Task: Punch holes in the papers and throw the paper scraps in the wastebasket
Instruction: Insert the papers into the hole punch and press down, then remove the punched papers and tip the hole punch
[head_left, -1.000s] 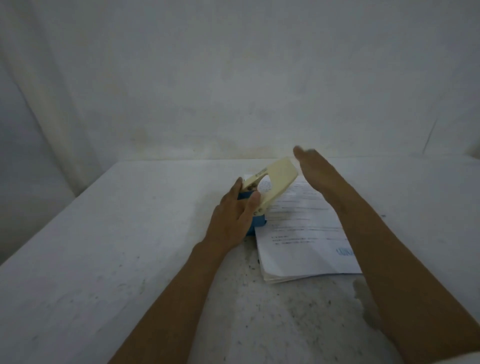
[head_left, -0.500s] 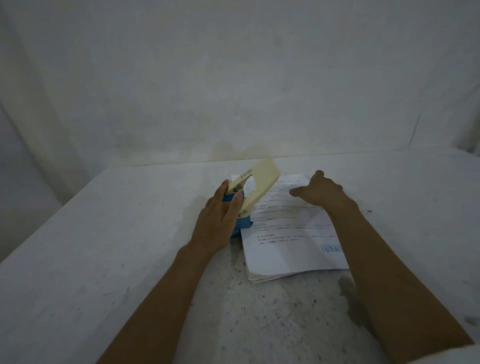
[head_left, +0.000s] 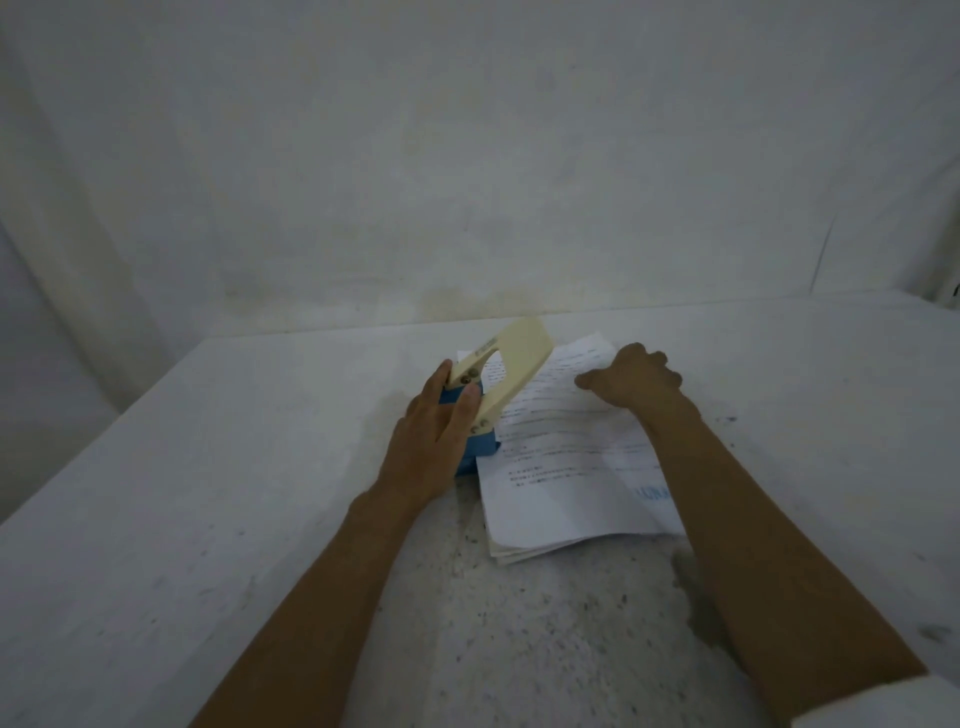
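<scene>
papers stacked mid-table, left edge slid into blue hole punch, cream lever raised. left hand clasps punch base. right hand curled, pressing the stack's far end near table's back edge.

We could read nothing: the print on the top sheet of the papers and its blue logo were too blurred.
</scene>
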